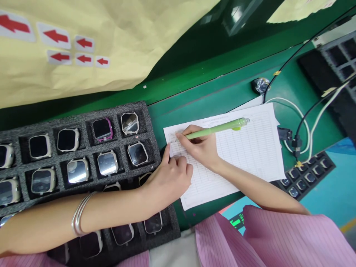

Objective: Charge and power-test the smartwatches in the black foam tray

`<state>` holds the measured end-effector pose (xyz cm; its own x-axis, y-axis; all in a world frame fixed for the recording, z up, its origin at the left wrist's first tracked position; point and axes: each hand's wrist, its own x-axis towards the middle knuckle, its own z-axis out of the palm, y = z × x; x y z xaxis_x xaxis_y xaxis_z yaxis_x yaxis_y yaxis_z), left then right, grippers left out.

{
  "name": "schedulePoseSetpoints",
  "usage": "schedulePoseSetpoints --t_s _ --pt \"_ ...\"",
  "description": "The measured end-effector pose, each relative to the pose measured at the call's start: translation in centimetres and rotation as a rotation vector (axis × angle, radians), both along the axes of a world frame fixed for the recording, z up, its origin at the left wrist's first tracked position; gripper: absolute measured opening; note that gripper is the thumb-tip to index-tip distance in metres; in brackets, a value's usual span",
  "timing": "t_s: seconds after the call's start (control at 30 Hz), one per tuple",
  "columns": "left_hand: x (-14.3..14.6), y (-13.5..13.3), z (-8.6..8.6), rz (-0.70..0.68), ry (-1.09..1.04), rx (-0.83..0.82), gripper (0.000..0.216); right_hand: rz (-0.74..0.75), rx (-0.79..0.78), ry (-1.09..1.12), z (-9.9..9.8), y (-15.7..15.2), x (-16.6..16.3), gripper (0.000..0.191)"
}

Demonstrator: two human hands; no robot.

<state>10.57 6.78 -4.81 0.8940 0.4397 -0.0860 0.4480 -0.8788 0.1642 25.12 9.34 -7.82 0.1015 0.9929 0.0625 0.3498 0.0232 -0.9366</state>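
Right hand (203, 146) pinches a green pen (217, 128), tip on the form sheet (250, 148) at its 10 o'clock corner, while the curled, empty left hand (169, 178) pins the sheet's edge beside the smartwatch foam tray (83, 111) so it won't slide.

Form (239, 155) print too small to read

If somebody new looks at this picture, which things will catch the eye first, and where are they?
In the middle, the right hand holds a light green pen with its tip on a ruled paper form, while the left hand presses the sheet's left edge. To the left, a black foam tray carries rows of smartwatches in separate pockets. Above it, a yellow sheet shows red arrow stickers.
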Motion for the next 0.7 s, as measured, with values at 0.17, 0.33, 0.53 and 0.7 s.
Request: schedulePoseSetpoints --t_s 0.17,0.33,0.53,0.7 --pt "0.01 0.00 0.02 0.002 0.003 0.003 0.014 -0.005 -0.014 -0.006 0.00 0.00 0.02 0.026" --pt "0.00 0.00 -0.02 -0.001 0.003 0.001 0.013 0.008 -0.010 -0.004 -0.02 -0.02 0.05 0.027" --pt "0.00 0.00 -0.01 0.002 -0.004 0.003 0.012 0.013 0.000 0.013 0.04 -0.04 0.04 0.027" --pt "-0.03 0.06 0.05 0.000 -0.004 0.004 0.012 0.017 -0.015 0.004 0.11 -0.03 0.00 0.027"
